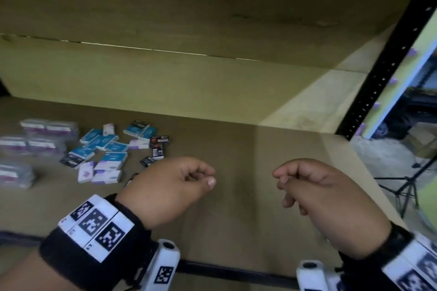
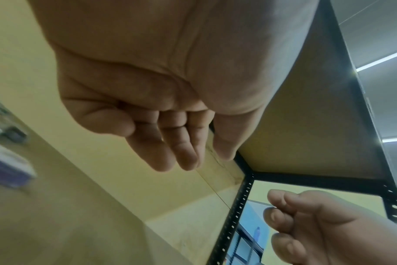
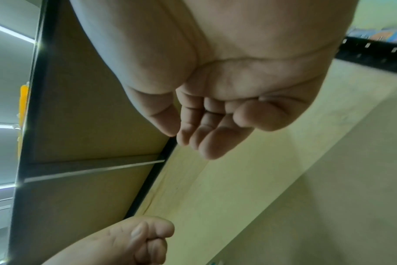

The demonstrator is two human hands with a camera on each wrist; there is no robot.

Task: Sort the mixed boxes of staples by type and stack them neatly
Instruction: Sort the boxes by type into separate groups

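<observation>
Your left hand (image 1: pixel 170 186): empty, fingers loosely curled, held above the shelf board (image 1: pixel 236 208), near the right edge of the box scatter. Nothing gripped.

Your right hand (image 1: pixel 316 194): empty, fingers relaxed and half-curled, apart from the left hand, over bare board. Nothing gripped.

Loose staple boxes (image 1: pixel 111 149): a mixed scatter to your left on the board.
- Blue-topped boxes (image 1: pixel 139 129): several, lying at odd angles, some overlapping.
- White-and-purple boxes (image 1: pixel 106 176): several, mingled among the blue ones.
- Small black boxes (image 1: pixel 159 146): a few, at the right and lower-left fringes of the scatter.

Clear plastic cases with purple labels (image 1: pixel 49 129): grouped at far left, some seemingly stacked; blurred, contents unreadable.

Progress, as judged: sorting looks barely begun or not begun. The three loose types lie intermixed, with no tidy stack of any among them. Whether the far-left cases count as finished work cannot be told. Left to do: separate blue, white-purple and black, then square each into a stack. The board before your hands offers room.
</observation>
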